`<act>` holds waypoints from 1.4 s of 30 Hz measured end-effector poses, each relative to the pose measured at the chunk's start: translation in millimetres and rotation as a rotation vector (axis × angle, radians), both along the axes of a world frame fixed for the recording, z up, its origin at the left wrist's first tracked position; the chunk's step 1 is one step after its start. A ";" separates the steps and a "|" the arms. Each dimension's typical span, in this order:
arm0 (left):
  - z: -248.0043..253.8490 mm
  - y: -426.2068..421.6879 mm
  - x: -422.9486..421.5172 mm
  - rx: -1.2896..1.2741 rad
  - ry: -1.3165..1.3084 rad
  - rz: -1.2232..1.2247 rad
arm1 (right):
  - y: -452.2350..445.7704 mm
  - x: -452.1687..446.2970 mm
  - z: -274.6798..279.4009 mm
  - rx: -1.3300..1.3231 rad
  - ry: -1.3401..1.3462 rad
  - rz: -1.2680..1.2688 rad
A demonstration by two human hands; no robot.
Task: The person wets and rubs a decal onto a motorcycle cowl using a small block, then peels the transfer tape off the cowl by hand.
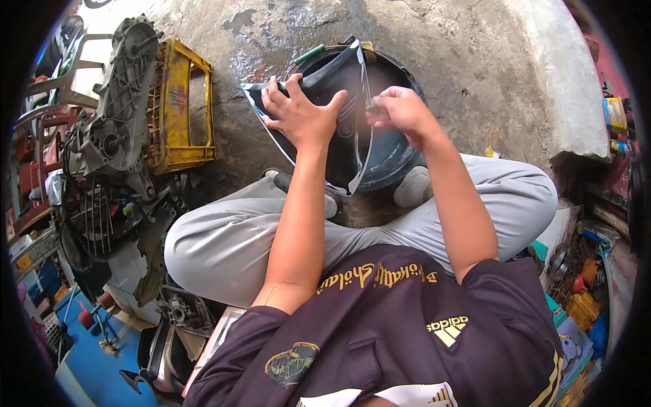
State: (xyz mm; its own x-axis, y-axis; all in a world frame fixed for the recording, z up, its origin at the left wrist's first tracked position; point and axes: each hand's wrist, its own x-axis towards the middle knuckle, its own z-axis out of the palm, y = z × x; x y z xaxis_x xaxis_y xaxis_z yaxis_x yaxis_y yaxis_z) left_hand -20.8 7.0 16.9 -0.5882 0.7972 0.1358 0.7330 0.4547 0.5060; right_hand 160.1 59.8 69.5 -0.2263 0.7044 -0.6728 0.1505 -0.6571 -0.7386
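A glossy black panel (319, 85) with white edges leans over a round dark basin (397, 152) on the floor between the legs. My left hand (302, 112) rests on the panel's upper left part, its fingers spread. Over the panel's right edge, my right hand (400, 112) has its fingers pinched together on something small that I cannot make out. A green rod-like thing (309, 54) lies at the basin's back rim. Part of the basin's inside is hidden by the panel.
A yellow crate (186, 154) and a metal engine casing (122, 102) stand at the left. Motorcycle parts and a blue surface (88, 353) are at the lower left. A concrete ledge (573, 88) and a pile of small items lie at the right.
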 end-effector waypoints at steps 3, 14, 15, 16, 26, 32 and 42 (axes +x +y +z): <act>-0.5 -0.5 -0.9 -0.007 -0.006 0.000 | 5.3 -1.7 -5.9 0.016 -0.095 0.064; 4.4 -0.8 -0.6 -0.029 -0.032 0.002 | 18.8 12.4 -140.3 -0.101 0.217 -0.607; 4.4 -1.0 -0.4 -0.027 -0.028 0.001 | 14.3 7.2 -143.3 -0.137 0.164 -0.622; 4.3 -1.1 -0.4 -0.027 -0.027 0.001 | 8.8 1.1 -146.7 -0.168 0.187 -0.661; 1.7 -0.4 -0.7 -0.027 -0.045 0.000 | 6.4 24.4 -127.0 -0.234 0.766 -0.742; 4.8 -0.2 2.0 -0.034 -0.016 -0.001 | 15.7 9.6 -25.9 0.015 0.233 -0.183; 2.1 -0.4 0.3 -0.006 -0.012 -0.005 | -16.6 1.3 25.4 -0.060 0.057 0.082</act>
